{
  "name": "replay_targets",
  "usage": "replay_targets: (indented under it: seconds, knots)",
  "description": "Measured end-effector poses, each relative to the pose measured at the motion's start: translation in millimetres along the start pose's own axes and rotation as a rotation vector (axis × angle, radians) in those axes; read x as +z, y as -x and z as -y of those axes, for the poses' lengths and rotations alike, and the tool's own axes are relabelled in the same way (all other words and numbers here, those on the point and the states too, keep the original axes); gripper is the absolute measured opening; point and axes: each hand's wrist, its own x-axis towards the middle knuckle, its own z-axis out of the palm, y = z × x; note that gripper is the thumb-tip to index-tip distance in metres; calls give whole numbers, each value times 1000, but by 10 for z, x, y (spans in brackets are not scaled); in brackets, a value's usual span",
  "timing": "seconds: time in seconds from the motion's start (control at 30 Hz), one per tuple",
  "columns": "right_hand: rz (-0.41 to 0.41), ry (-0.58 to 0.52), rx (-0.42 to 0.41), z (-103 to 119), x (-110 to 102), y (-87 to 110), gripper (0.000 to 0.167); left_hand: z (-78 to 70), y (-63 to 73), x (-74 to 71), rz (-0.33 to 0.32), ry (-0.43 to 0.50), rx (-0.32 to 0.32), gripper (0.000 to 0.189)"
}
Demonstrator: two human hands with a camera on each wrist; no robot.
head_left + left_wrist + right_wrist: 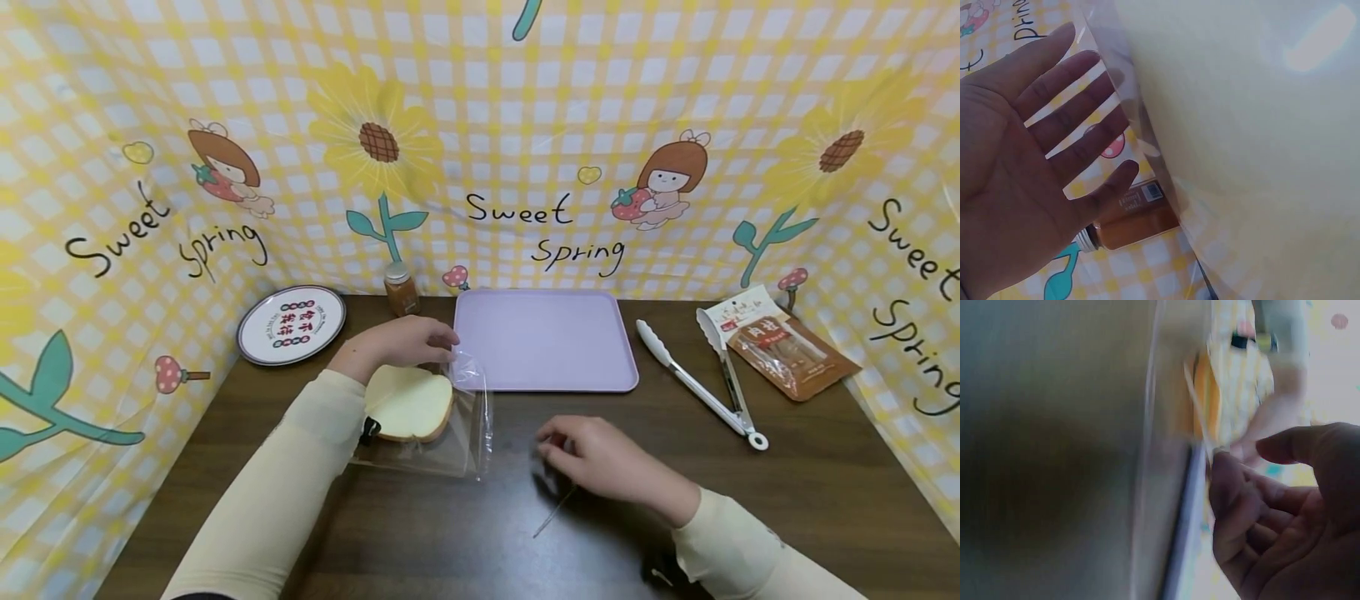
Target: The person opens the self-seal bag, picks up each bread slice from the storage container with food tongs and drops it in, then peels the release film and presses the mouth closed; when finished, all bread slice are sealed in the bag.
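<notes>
Two slices' worth of thickness cannot be told, but sliced bread [408, 404] lies in a clear plastic bag [476, 425] on the table, left of centre. My left hand [405, 340] reaches over the bag's far edge; in the left wrist view its fingers [1079, 119] are spread and straight beside the plastic, holding nothing. Right of the bag, my right hand [600, 458] hovers low over the table with curled fingers. A thin pale strip, like a twist tie [1196, 394], runs from its fingertips, and appears under the hand in the head view. The right wrist view is blurred.
Behind the bag lie a lilac tray [547, 342] and a brown-filled jar [401, 289]. An oval plate [292, 325] stands at the far left. White-tipped tongs [705, 392] and a brown food packet [787, 346] lie on the right. Patterned cloth [480, 125] closes the back and sides.
</notes>
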Motion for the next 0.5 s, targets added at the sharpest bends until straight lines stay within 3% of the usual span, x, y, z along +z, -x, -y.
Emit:
replay_targets:
  seconds: [0.23, 0.5]
  knots:
    - [208, -474, 128, 309, 458, -45, 32, 39, -44, 35, -29, 6, 42, 33]
    - [398, -987, 362, 557, 844, -67, 44, -2, -87, 52, -38, -11, 48, 28]
